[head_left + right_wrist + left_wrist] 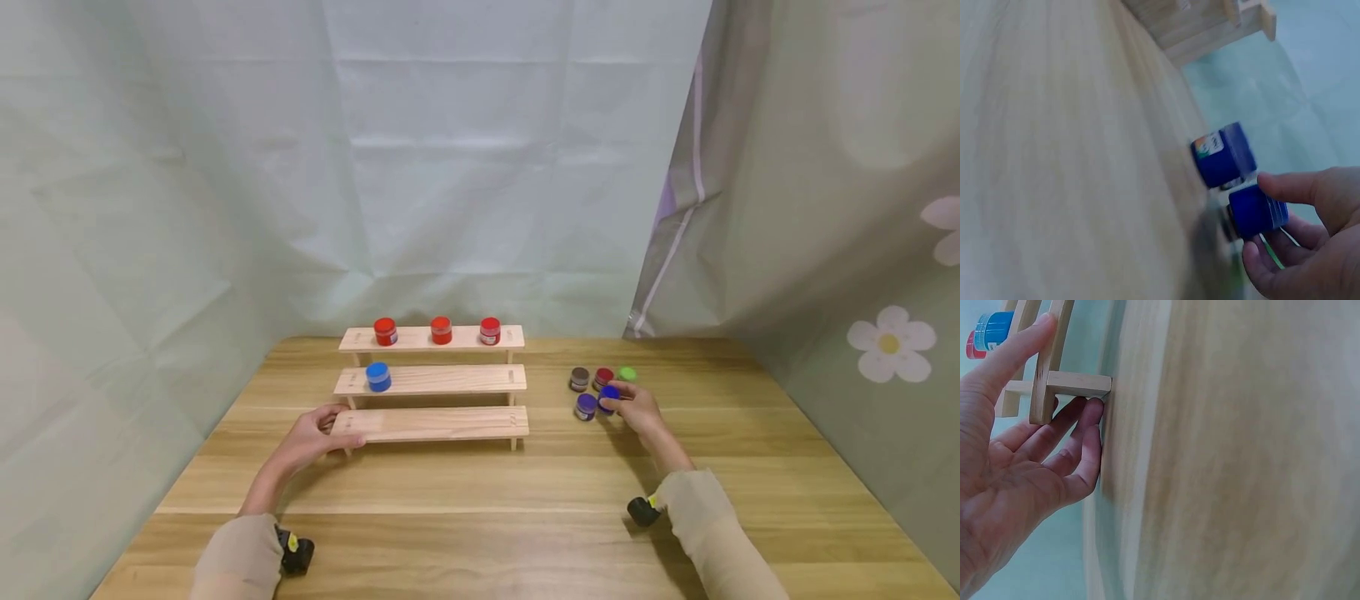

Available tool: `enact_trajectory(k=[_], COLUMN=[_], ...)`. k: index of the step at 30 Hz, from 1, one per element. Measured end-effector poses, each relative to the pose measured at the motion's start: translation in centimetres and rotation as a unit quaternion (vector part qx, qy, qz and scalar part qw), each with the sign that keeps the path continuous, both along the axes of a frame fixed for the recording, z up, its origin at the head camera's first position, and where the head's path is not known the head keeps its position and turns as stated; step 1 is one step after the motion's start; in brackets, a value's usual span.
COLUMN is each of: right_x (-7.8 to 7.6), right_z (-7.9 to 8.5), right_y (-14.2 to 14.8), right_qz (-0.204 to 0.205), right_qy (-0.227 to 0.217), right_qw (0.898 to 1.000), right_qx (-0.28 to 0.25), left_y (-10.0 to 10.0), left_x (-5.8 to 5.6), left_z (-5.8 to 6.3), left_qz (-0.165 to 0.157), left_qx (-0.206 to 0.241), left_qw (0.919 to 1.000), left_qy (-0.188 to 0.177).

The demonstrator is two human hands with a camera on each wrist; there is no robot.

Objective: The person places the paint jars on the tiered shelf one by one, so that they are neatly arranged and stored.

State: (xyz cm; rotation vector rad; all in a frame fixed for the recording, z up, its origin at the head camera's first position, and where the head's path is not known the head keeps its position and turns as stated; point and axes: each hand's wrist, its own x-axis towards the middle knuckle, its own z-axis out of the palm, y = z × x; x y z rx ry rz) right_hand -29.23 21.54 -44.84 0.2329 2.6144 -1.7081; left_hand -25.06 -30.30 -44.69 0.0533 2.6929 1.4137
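My left hand (pixel 306 440) grips the left end of the lowest step of a three-tier wooden display stand (pixel 431 423), thumb on top and fingers curled below. In the left wrist view those fingers lie beside a stand leg (pixel 1079 383). My right hand (pixel 639 412) pinches a dark blue paint jar (pixel 1254 211) between thumb and fingers. Close beside it stands a violet-blue jar (pixel 586 407). Behind these are a dark brown jar (pixel 580 379), a dark red jar (pixel 603 378) and a light green jar (pixel 627 374), the last partly hidden by my hand.
Three red jars (pixel 441 330) stand spaced along the top tier. A bright blue jar (pixel 378 377) is at the left of the middle tier. The wooden table (pixel 480 517) is bordered by hanging pale cloth (pixel 495 167) at the back and sides.
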Motion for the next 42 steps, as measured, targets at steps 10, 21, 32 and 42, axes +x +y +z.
enact_trajectory(k=[10,21,32,42], right_x=[0.3,0.7,-0.1,-1.4], right_z=[4.5,8.8,8.7,6.8], right_y=[-3.5,-12.2,-19.6,-23.2], right_qz=[-0.011,0.086,0.164,0.156], right_qy=[0.059,0.072,0.059,0.034], right_qw=[0.998,0.990,0.980,0.982], right_qx=[-0.008,-0.081,-0.094,-0.104], left_y=[0.1,0.1,0.2,0.1], left_x=[0.2,0.6,0.1,0.3], left_z=[0.1,0.1,0.2,0.1], left_qz=[-0.001,0.001,-0.004,0.000], left_qx=[0.003,0.005,0.008,0.005], left_qw=[1.0000,1.0000,1.0000,1.0000], left_qy=[-0.003,-0.003,0.002,0.004])
